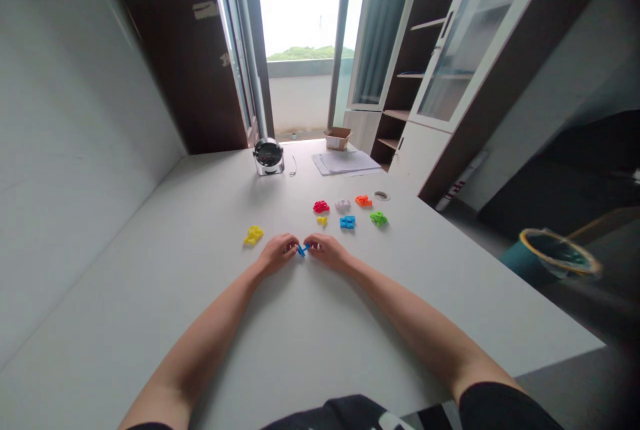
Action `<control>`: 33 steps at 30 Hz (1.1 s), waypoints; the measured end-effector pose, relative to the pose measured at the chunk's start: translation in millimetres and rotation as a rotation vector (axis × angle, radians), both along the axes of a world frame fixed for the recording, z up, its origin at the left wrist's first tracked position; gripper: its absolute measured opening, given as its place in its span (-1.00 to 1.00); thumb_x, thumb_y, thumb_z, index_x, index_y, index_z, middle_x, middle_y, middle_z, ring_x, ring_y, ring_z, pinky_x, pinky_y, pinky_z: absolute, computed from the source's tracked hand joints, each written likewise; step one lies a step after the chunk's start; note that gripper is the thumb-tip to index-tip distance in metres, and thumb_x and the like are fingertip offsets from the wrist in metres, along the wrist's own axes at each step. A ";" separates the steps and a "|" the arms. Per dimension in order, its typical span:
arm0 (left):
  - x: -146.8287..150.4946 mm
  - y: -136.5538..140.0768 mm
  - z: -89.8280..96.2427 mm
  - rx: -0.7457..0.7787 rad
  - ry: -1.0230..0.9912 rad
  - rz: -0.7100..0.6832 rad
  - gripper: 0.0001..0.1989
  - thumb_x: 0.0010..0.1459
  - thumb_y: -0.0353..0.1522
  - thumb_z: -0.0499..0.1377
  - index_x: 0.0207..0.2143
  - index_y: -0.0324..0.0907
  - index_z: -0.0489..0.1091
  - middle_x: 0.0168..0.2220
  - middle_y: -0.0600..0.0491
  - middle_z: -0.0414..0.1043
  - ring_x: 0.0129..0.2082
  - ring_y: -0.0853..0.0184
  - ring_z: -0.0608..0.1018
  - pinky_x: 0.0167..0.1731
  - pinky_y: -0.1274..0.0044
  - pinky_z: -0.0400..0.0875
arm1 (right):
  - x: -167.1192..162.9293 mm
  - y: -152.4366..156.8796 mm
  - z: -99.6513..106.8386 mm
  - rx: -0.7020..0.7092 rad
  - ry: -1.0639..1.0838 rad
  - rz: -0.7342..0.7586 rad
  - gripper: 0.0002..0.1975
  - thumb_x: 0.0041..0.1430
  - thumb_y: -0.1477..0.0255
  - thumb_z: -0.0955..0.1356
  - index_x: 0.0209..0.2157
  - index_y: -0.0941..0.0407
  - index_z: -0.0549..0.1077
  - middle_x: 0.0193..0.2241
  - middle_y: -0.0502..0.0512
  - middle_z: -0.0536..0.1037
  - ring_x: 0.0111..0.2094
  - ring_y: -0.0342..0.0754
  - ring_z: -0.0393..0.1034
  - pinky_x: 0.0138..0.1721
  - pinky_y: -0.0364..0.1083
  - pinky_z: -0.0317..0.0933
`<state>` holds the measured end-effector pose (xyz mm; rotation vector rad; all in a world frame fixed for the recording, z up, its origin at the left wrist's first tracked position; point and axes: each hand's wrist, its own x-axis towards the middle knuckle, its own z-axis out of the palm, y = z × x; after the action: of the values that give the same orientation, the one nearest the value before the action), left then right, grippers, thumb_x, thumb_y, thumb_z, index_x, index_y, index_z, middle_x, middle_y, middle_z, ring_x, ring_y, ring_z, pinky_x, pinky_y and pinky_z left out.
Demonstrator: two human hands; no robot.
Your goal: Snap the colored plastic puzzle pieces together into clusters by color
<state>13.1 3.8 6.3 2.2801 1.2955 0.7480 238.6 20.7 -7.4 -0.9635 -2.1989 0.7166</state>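
Observation:
My left hand (280, 251) and my right hand (326, 250) meet low over the white table, both with fingers closed. Between their fingertips is a small blue plastic piece (301, 251); whether it is one part or two joined parts is too small to tell. To the left of my left hand lies a yellow plastic piece (253, 235). Beyond my right hand sit a small yellow piece (322, 221), a red cluster (321, 207), a whitish cluster (343, 205), a blue cluster (347, 222), an orange cluster (363, 201) and a green cluster (379, 218).
A roll of tape (381, 196) lies behind the green cluster. Farther back are a round black-and-chrome device (269, 155), paper sheets (347, 162) and a small cardboard box (338, 139). A bin (555, 253) stands beyond the table's right edge (505, 267).

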 end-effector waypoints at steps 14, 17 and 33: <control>-1.0 0.1 -0.2 0.023 -0.011 -0.019 -0.84 0.19 -0.36 0.14 -0.20 -0.13 0.48 -0.31 0.06 0.47 -0.34 0.35 0.46 -0.26 0.54 0.32 | -0.5 -0.6 1.1 -0.005 0.015 0.020 -0.77 0.08 0.58 0.33 -0.21 0.11 0.52 -0.38 -0.01 0.48 -0.42 -0.18 0.28 -0.32 -0.20 0.17; -0.6 -1.8 2.8 0.014 -0.014 -0.028 -0.83 0.19 -0.33 0.17 -0.18 -0.12 0.48 -0.32 0.07 0.48 -0.36 0.36 0.46 -0.27 0.54 0.32 | 0.3 -0.6 0.4 -0.001 0.029 0.033 -0.79 0.12 0.55 0.33 -0.20 0.12 0.51 -0.37 -0.01 0.48 -0.42 -0.17 0.29 -0.32 -0.19 0.17; -1.3 -4.9 4.7 0.025 -0.009 -0.025 -0.73 0.10 -0.29 0.27 -0.11 -0.08 0.45 -0.30 0.11 0.50 -0.35 0.37 0.47 -0.21 0.52 0.34 | 0.4 -4.9 8.9 -0.033 0.015 0.006 -0.82 0.19 0.46 0.31 -0.19 0.13 0.51 -0.38 0.01 0.50 -0.40 -0.15 0.30 -0.32 -0.18 0.18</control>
<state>11.8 -1.1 11.0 2.3054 1.2574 0.7693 239.0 15.8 1.5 -0.9657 -2.1839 0.7624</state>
